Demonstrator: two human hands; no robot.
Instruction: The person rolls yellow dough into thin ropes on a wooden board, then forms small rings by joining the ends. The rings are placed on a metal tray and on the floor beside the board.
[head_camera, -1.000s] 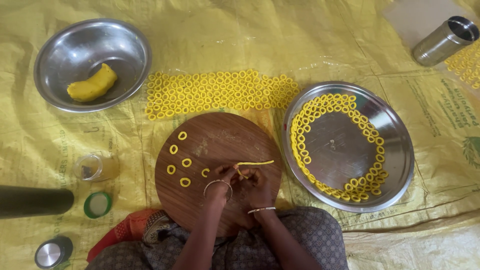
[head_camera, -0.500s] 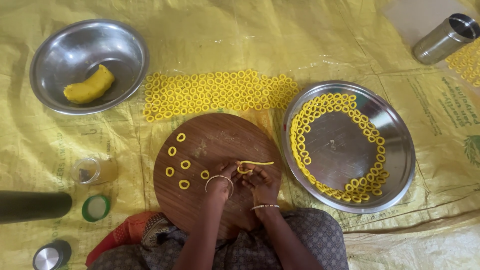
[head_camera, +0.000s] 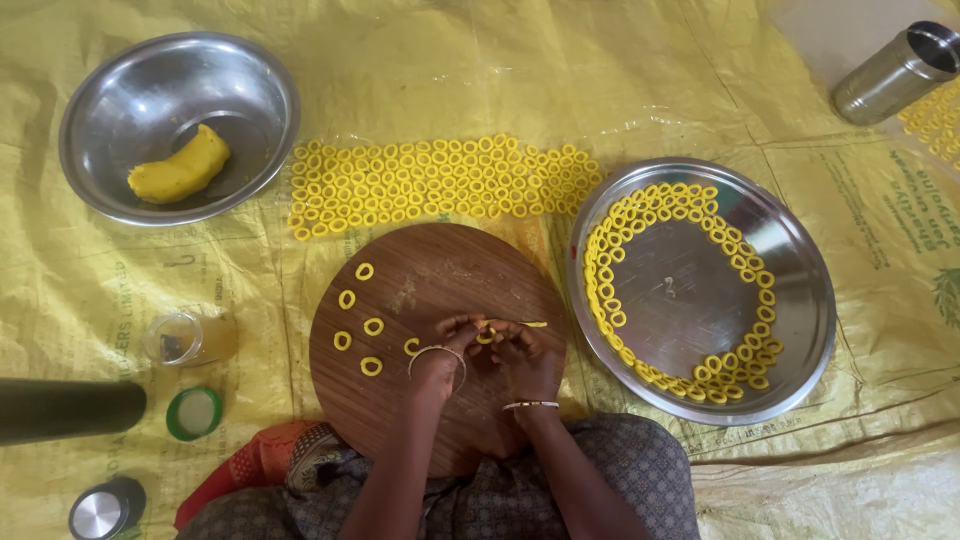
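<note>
A yellow plastic sack sheet, opened flat, covered the whole floor and served as the only packaging in view. It carried faint dark print at the left edge near a small glass jar, and green print with a leafy green emblem at the right edge beside the steel plate. No separate labels, signs or screens showed.
</note>
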